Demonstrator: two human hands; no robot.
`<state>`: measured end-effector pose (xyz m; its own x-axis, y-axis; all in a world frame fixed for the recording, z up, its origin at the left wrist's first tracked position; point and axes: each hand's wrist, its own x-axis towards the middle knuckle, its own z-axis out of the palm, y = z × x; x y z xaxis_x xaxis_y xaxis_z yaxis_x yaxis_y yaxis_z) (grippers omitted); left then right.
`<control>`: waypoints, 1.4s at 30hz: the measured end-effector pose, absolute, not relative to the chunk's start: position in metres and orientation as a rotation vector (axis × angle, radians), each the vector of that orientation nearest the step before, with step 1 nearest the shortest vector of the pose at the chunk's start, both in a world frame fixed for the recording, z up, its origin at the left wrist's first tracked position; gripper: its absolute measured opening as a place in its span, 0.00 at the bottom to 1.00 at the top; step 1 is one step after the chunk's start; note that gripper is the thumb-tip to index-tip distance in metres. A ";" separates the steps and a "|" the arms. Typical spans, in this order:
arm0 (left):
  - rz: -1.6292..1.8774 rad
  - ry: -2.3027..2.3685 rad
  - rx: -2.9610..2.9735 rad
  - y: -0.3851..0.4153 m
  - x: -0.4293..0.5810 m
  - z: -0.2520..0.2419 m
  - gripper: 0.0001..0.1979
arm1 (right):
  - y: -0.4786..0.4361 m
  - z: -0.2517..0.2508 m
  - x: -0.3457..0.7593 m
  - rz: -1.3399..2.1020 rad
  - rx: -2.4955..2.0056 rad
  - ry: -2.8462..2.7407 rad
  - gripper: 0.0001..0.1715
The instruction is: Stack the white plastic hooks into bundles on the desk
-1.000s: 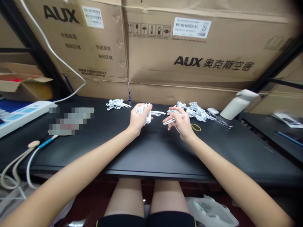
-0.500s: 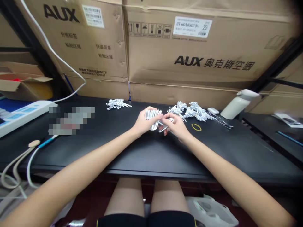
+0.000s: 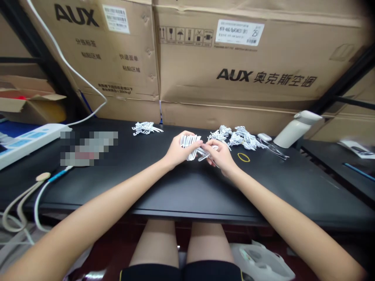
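Note:
My left hand point(image 3: 175, 153) is closed around a row of thin white hooks point(image 3: 189, 143), stacked side by side, its thumb lying across them. Close by on the right, my right hand point(image 3: 223, 159) pinches a few more white hooks point(image 3: 204, 155), which point toward the left bundle; whether the two groups touch I cannot tell. Both hands are above the middle of the black table point(image 3: 187, 195). A small pile of white hooks point(image 3: 145, 128) lies behind to the left. Larger heaps of them point(image 3: 244, 138) lie behind my right hand, near a yellow rubber band point(image 3: 243, 157).
Cardboard boxes point(image 3: 190, 78) stand along the back of the table. A white bottle point(image 3: 294, 130) leans at the right, with a small white case point(image 3: 264, 137) near it. On the left are a power strip point(image 3: 32, 142), cables point(image 3: 36, 210) and a blurred-out object point(image 3: 88, 150).
My right hand has moved slightly right, and the hooks at its fingertips show a little more. My left hand and its bundle stay nearly where they were.

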<state>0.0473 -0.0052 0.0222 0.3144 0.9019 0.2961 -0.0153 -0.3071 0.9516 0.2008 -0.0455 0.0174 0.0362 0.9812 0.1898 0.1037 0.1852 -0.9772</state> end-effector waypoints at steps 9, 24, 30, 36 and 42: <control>1.189 0.849 1.759 -0.005 0.046 0.021 0.18 | -0.045 0.019 0.204 1.023 -1.159 -1.359 0.20; 1.213 0.919 1.343 -0.001 0.047 0.024 0.19 | -0.043 0.020 0.203 1.183 -1.025 -1.118 0.22; 1.129 0.922 1.296 -0.005 0.048 0.028 0.19 | -0.043 0.024 0.205 1.161 -1.103 -1.124 0.14; 1.157 0.893 1.277 -0.003 0.048 0.027 0.20 | -0.040 0.024 0.212 1.418 -1.086 -1.012 0.08; 1.176 0.893 1.275 0.002 0.045 0.025 0.21 | -0.040 0.025 0.214 1.384 -1.071 -1.044 0.12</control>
<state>0.0446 0.0018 0.0247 0.2147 0.9698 0.1155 -0.1497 -0.0842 0.9851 0.2143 -0.0400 0.0249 -0.0491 0.9970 -0.0601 -0.2159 -0.0694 -0.9740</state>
